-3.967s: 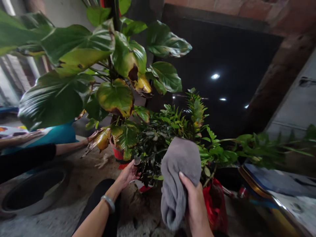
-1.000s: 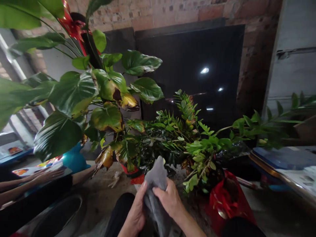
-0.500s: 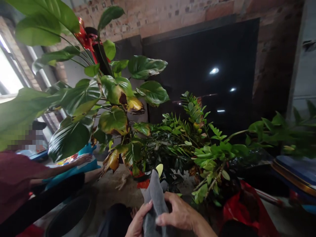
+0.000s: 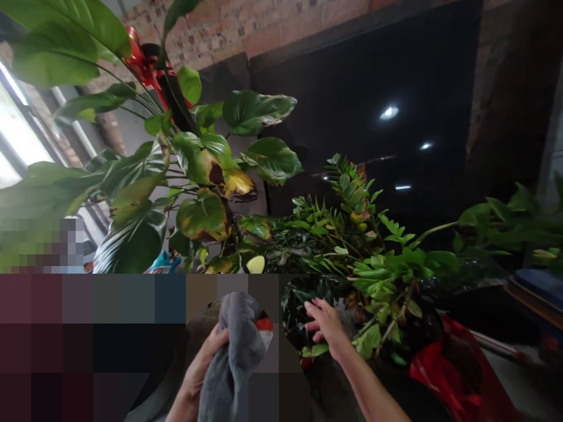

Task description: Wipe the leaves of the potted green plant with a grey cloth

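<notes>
Grey cloth [image 4: 235,346] hung in soft, twisted folds from the left hand [image 4: 204,356], below the tall plant [image 4: 204,214] and slightly to its right. The thumb lay against the folds and the hand was closed around them (its other fingers were mostly hidden, so I could not tell how tightly). Farther to the right of the tall plant, and lower than its leaves, the right hand [image 4: 324,325] reached forward with its fingers spread apart, near the dark leaves [image 4: 314,288]; whether a fingertip touched them I could not tell. A red bag [image 4: 466,375] sat low and well to the right of the tall plant. Behind the tall plant and to its right stood a dark panel [image 4: 352,105] with bright spots of light. Red ribbon [image 4: 143,61] circled the tall plant's dark pole, and several of its leaves had yellow, browned edges.
</notes>
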{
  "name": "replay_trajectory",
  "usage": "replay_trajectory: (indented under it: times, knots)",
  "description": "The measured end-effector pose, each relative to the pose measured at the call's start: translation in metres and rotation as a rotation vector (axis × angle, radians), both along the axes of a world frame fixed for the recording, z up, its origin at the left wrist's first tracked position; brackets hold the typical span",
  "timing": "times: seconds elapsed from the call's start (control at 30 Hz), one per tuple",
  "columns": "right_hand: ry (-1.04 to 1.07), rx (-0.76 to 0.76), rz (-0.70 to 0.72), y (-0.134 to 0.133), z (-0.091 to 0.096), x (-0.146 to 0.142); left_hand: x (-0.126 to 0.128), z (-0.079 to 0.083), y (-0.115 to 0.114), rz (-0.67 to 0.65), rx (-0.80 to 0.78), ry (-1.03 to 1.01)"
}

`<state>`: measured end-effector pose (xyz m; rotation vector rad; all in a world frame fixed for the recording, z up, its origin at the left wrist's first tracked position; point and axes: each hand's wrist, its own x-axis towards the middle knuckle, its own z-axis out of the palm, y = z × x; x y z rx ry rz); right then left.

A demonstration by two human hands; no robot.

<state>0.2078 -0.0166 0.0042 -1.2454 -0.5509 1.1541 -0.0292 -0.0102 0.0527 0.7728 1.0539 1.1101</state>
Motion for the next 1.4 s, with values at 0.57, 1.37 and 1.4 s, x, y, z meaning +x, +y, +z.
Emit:
replay_trajectory:
  times: [0.57, 1.37, 1.4]
  knots:
    - [0.108, 0.110, 0.152, 0.014, -0.005, -0.018, 0.022, 0.057, 0.012, 0.025, 0.147, -0.049]
    - [-0.170, 0.003, 0.129, -0.005, -0.024, 0.004, 0.052, -0.028, -0.003, -0.286, -0.266, 0.037]
    - [-0.173, -0.004, 0.130, -0.005, -0.025, 0.006, 0.046, -0.034, -0.011, -0.352, -0.248, 0.006]
